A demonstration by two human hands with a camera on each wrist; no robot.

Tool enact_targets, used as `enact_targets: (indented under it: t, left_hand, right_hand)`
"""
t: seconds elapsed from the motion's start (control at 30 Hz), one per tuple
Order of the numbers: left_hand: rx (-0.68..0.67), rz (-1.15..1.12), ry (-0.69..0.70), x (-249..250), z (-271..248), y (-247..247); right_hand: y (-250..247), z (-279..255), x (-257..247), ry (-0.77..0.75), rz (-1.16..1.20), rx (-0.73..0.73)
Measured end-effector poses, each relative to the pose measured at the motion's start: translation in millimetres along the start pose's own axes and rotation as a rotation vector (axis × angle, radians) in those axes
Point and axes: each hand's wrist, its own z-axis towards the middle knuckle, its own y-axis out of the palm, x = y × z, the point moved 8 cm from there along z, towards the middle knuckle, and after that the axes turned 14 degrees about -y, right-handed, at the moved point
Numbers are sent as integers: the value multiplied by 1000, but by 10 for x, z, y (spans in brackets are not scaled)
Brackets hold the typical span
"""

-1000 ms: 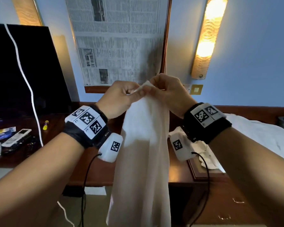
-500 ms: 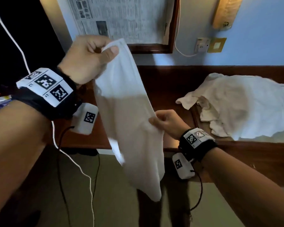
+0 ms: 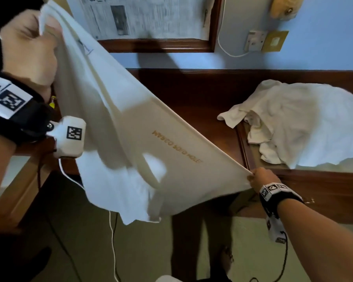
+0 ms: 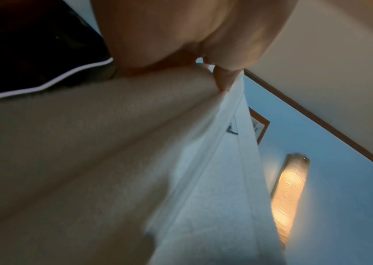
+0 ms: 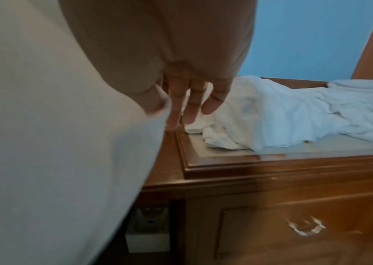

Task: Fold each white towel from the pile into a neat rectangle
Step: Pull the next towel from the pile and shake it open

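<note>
A white towel [image 3: 147, 143] with gold lettering is stretched in the air on a slant between my hands. My left hand [image 3: 31, 47], raised at the upper left, grips one corner in its curled fingers. My right hand [image 3: 259, 178], low at the right by the desk's front edge, pinches the opposite corner. The towel's lower part hangs in loose folds. In the left wrist view the towel [image 4: 112, 161] drops away from my fingers [image 4: 222, 78]. The right wrist view has the towel [image 5: 56, 143] at the left, pinched by my thumb, other fingers [image 5: 194, 100] straight. The pile of white towels [image 3: 298, 121] lies on the desk.
A dark wooden desk [image 3: 202, 92] runs along the blue wall, with drawers [image 5: 305, 215] under the pile. A framed newspaper [image 3: 143, 15] hangs above, a wall socket [image 3: 255, 40] and white cable beside it. A white cord [image 3: 112, 241] trails over the floor.
My hands were together at the towel's top; the right slid down its edge. Now the left has risen, the right has pulled out and down, and the towel is spread wide.
</note>
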Motion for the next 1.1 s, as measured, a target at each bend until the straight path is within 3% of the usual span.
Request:
enact_targets:
  t: [0.07,0.1,0.17,0.23,0.3,0.37,0.43,0.5,0.6,0.73,0.83,0.93,1.1]
  left_hand:
    - [-97,50,-40,638,-857,481]
    - [-123,84,40,890,-1137,646]
    - [-199,133,168,1139,-1491,966]
    - [-332,228,214,1151,-1687,1286]
    - [-454,295,263,1149,-1880,1568]
    - [-566,351,308,1153,-2085,1783]
    - [-631,407,296,1116,-2181,1909]
    - [-665,406,254,1109,-2231,1944]
    - [-687,367,281,1176,-2261,1939]
    - [-650,354,327,1244,-2220,1901]
    - [-605,376,336,1256,-2152,1841]
    - [-566,432,330,1204,-2053,1732]
    - [-498,470,260,1009,-1857,1456]
  right_hand:
    - [-148,-30,-93,-10,-51,73]
    - [-278,-46,-275,-59,-54,167]
    - [-587,-130,-807,-281,112,439]
    - [-939,-380,-1460,-625,353,677]
    - [-1256,-715,-2043,-879,536,734]
    - [-1491,-893,-2425,-985,693,676]
    - [-1657,-878,-2571,-968,890,606]
    - [-1831,-849,-2549,-933,1015,638]
    - [-2010,-891,-2535,-967,1094,667]
    - [-1943,-952,-2631,-1035,1163,575]
    - [-1435,-807,-2529,-991,1059,337]
    - [-694,-564,-2051,-806,824,123]
    - [185,-368,-970,-530,503,-20]
